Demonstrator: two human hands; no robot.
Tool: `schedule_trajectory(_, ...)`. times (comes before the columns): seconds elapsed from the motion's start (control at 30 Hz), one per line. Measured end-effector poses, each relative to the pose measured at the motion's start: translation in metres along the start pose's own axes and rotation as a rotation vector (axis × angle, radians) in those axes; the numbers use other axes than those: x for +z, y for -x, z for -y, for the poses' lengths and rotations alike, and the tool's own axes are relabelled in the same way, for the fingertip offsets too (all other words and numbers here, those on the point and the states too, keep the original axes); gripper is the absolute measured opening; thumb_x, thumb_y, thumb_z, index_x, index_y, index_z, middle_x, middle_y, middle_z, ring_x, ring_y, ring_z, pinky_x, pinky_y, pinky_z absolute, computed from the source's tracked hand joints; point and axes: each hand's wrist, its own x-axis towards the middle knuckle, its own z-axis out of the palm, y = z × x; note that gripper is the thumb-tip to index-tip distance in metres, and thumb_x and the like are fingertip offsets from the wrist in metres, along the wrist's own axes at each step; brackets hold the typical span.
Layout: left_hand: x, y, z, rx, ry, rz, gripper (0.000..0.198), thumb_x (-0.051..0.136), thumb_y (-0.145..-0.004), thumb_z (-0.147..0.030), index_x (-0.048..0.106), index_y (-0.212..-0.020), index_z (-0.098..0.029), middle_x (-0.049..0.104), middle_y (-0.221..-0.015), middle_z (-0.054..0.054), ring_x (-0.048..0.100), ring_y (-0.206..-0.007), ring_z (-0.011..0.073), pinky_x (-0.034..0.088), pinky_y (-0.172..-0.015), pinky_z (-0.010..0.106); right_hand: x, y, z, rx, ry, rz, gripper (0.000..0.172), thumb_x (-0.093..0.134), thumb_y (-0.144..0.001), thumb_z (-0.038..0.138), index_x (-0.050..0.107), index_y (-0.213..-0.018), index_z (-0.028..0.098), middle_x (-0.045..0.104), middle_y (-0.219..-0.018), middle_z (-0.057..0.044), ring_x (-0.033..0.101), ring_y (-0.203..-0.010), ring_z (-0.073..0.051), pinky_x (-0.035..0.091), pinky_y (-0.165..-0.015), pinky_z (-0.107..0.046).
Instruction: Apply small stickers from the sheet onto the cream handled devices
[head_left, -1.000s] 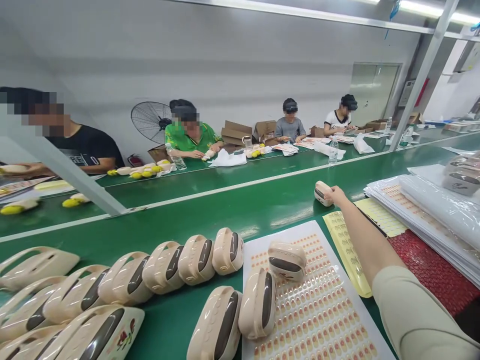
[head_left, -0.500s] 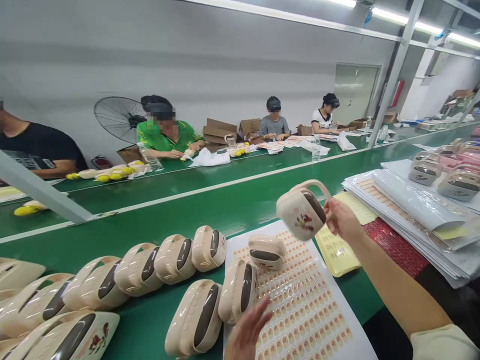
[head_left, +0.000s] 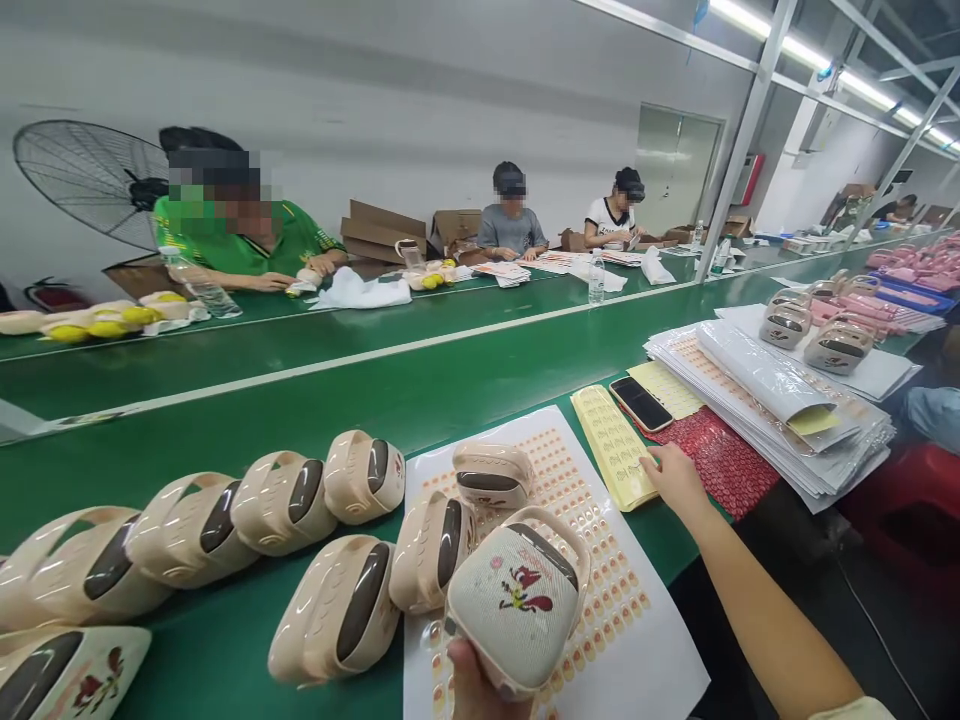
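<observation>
So the left-hand grip (head_left: 476, 690) was closed around a beige plastic unit with a loop handle and a pale, ribbed front printed with a red cartoon animal (head_left: 521, 605). The thumb pressed on its lower left side and the rest of the hand was mostly hidden underneath, so the unit sat right above the grip, tilted with the print facing up at the camera. It was over a white sheet packed with rows of small orange-and-cream oval stickers (head_left: 652, 645); couldn't tell if it touched it.

The right-hand grip (head_left: 675, 478) was well apart from that unit, fingertips at the right edge of a long pale-yellow sheet of printed labels (head_left: 611, 445). Honestly can't tell if those fingers were pinching a label or just resting there.

A black-screened phone (head_left: 642, 402) lay just beside the yellow sheet, near some red bubble wrap (head_left: 712, 460). Two more beige units with dark glossy panels (head_left: 491, 475) were on or partly on the sticker sheet, with others lined up to the left on the green surface (head_left: 450, 350).
</observation>
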Motion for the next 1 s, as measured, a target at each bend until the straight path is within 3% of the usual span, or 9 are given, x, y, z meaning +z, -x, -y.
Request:
schedule_trajectory(0.2,0.019,-0.007,-0.007,-0.025,0.066,-0.116,0.049,0.049,-0.069,-0.069,0.064,-0.107,-0.041,0.071,-0.100,-0.003,0.056,-0.110,0.0282,0.042,-0.097,0.044,0.017,-0.009,-0.008,0.039,-0.074,-0.040,0.016,0.056,-0.064,0.013,0.047,-0.051,0.019,0.048,-0.074,-0.004,0.051,-0.071,-0.018,0.041,-0.078,-0.036)
schedule_trajectory(0.33,0.051,-0.002,-0.016,-0.036,0.012,-0.378,0.052,0.054,-0.064,-0.070,0.068,-0.100,-0.035,0.072,-0.094,-0.001,0.055,-0.112,0.0296,0.043,-0.095,0.042,0.012,-0.007,-0.008,0.090,-0.233,0.042,0.011,0.058,-0.060,0.023,0.050,-0.054,0.019,0.049,-0.071,-0.003,0.050,-0.064,-0.017,0.044,-0.068,-0.034)
schedule_trajectory(0.4,0.063,-0.002,-0.021,-0.023,-0.040,-0.442,0.054,0.056,-0.062,-0.068,0.068,-0.099,-0.031,0.072,-0.093,0.001,0.054,-0.112,0.0310,0.044,-0.094,0.042,0.004,-0.005,-0.006,0.115,-0.342,0.120,0.017,0.061,-0.057,0.033,0.051,-0.058,0.019,0.050,-0.067,-0.002,0.051,-0.062,-0.016,0.045,-0.062,-0.033)
schedule_trajectory(0.57,0.076,-0.015,-0.024,0.081,-0.304,-0.357,0.066,0.062,-0.060,-0.065,0.062,-0.109,-0.021,0.068,-0.103,0.007,0.051,-0.113,0.0321,0.043,-0.093,0.041,-0.009,0.026,0.020,0.099,-0.565,0.285,0.034,0.063,-0.053,0.049,0.052,-0.060,0.018,0.055,-0.079,-0.003,0.052,-0.067,-0.014,0.045,-0.066,-0.030)
schedule_trajectory(0.73,0.085,-0.030,-0.020,0.285,-0.618,-0.279,0.074,0.062,-0.059,-0.066,0.050,-0.118,-0.023,0.054,-0.124,0.009,0.046,-0.116,0.0326,0.036,-0.097,0.045,0.013,0.071,0.057,-0.031,-0.699,0.472,0.024,0.069,-0.058,0.039,0.056,-0.057,0.018,0.054,-0.083,-0.003,0.051,-0.082,-0.016,0.042,-0.071,-0.028)
schedule_trajectory(0.87,0.088,-0.033,-0.019,0.297,-0.642,-0.243,0.071,0.061,-0.062,-0.065,0.047,-0.118,-0.024,0.050,-0.128,0.010,0.044,-0.118,0.0318,0.033,-0.100,0.045,0.032,0.082,0.066,-0.075,-0.624,0.505,0.021,0.067,-0.060,0.038,0.058,-0.059,0.019,0.051,-0.082,-0.003,0.050,-0.077,-0.017,0.042,-0.067,-0.029)
schedule_trajectory(1.0,0.088,-0.032,-0.019,0.297,-0.607,-0.245,0.069,0.062,-0.064,-0.063,0.047,-0.118,-0.024,0.050,-0.129,0.010,0.044,-0.119,0.0316,0.035,-0.098,0.044,0.035,0.080,0.064,-0.094,-0.540,0.503,0.020,0.064,-0.062,0.037,0.057,-0.059,0.019,0.049,-0.083,-0.003,0.049,-0.074,-0.016,0.043,-0.067,-0.030)
